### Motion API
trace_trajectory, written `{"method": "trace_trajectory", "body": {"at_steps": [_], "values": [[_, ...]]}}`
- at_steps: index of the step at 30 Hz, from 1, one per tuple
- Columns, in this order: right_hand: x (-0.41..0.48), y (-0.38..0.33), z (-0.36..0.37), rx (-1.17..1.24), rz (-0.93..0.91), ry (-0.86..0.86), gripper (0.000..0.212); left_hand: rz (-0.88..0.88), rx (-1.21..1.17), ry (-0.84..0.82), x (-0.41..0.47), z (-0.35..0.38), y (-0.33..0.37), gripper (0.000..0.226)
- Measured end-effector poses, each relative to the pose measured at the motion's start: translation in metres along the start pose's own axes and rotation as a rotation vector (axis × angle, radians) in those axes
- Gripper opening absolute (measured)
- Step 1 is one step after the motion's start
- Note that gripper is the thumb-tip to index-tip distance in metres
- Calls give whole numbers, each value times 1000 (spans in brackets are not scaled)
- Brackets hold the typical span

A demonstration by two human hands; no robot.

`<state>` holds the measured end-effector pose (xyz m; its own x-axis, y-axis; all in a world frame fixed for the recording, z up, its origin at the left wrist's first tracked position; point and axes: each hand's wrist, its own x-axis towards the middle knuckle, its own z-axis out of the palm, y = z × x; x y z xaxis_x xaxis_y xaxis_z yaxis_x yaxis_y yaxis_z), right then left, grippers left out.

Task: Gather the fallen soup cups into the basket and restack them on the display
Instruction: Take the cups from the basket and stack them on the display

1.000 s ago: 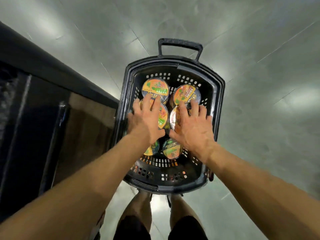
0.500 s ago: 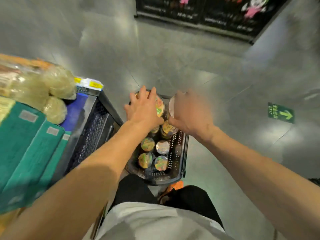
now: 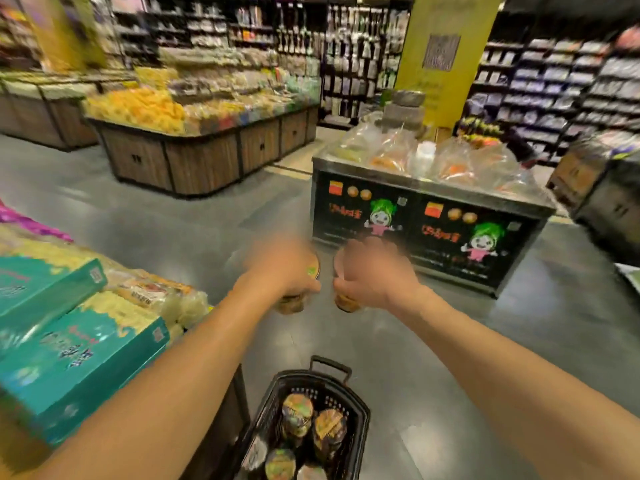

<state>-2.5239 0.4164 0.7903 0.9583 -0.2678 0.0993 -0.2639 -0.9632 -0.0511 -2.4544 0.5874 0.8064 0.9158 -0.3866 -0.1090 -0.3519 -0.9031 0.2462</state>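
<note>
Black basket (image 3: pixel 360 415): on the grey floor, low in the view, handle at its far end; at least 4 soup cups in the basket (image 3: pixel 297 415), foil lids up, packed touching one another. Left hand (image 3: pixel 282 271): raised well above and beyond the basket, motion-blurred, wrapped from above over the left soup cup (image 3: pixel 294 303); orange-and-green lid edge shows by the knuckles, brown cup body below the palm; exact finger spacing cannot be told through the blur. Right hand (image 3: pixel 375 277): level with the left hand, also blurred, closed over the right soup cup (image 3: pixel 346 302), fingers curled over the lid, thumb on the side wall. The 2 held cups: just beside each other, apart. Teal boxes (image 3: pixel 79 358): on the display left of the basket, beside noodle packets (image 3: pixel 156 296). Black stand with cartoon panels (image 3: pixel 429 230): beyond the hands, far side of the basket.
</note>
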Motion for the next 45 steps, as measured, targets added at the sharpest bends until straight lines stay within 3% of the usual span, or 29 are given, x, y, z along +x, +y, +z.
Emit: {"method": "trace_trajectory", "body": {"at_steps": [9, 18, 21, 24, 32, 45], "values": [[-7, -41, -89, -17, -229, 58, 87, -188, -3, 106, -64, -86, -13, 102], [-42, -163, -108, 34, -528, 49, 81, -471, 24, 181, -163, -117, -106, 112], [-64, -213, -105, 44, -643, 24, 82, -543, 54, 199, -206, -119, -145, 123], [-92, -264, -100, 77, -724, 11, 83, -617, 59, 207, -249, -116, -184, 112], [-169, -383, -73, 88, -879, -53, 83, -798, 26, 119, -354, -99, -285, 121], [-231, -495, 27, 26, -1018, -229, 98, -986, -110, 66, -443, -10, -385, 111]]}}
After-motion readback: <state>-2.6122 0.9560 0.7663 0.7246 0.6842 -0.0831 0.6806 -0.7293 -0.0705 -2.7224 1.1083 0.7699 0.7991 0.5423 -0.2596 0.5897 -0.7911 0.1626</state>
